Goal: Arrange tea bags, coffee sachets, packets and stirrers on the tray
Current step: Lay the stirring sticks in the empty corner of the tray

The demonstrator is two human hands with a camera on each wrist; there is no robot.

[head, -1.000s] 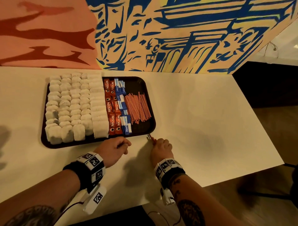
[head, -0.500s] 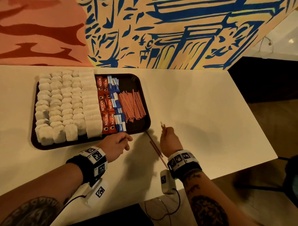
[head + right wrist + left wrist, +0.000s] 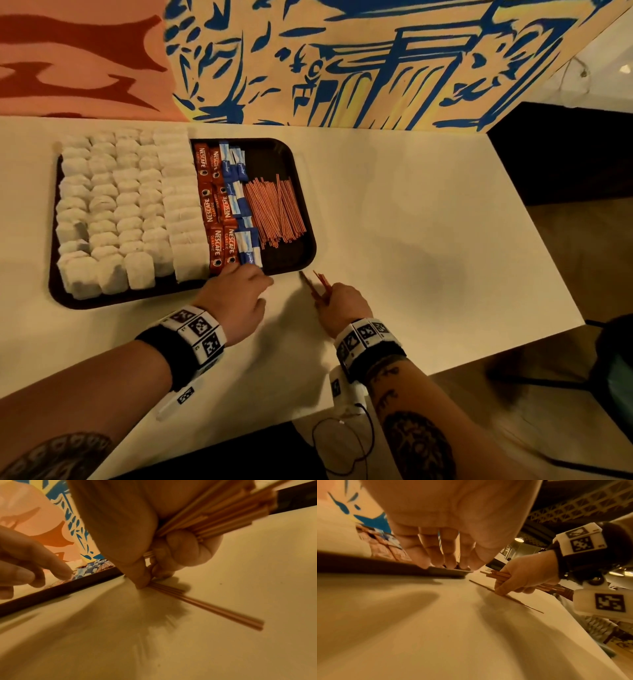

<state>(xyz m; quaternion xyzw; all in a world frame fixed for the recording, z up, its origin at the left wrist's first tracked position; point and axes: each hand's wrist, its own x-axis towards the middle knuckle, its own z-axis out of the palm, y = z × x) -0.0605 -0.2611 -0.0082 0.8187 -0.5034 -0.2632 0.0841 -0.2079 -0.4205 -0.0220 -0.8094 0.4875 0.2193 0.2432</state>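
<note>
Stirrers stay clamped in the right hand, now lower, fingertip on loose desk ones; left hand, relaxed, reaches "NESCAFE CLASSIC" sachets.

Dim warm light, soft shadows, wrist pics blurry.
</note>
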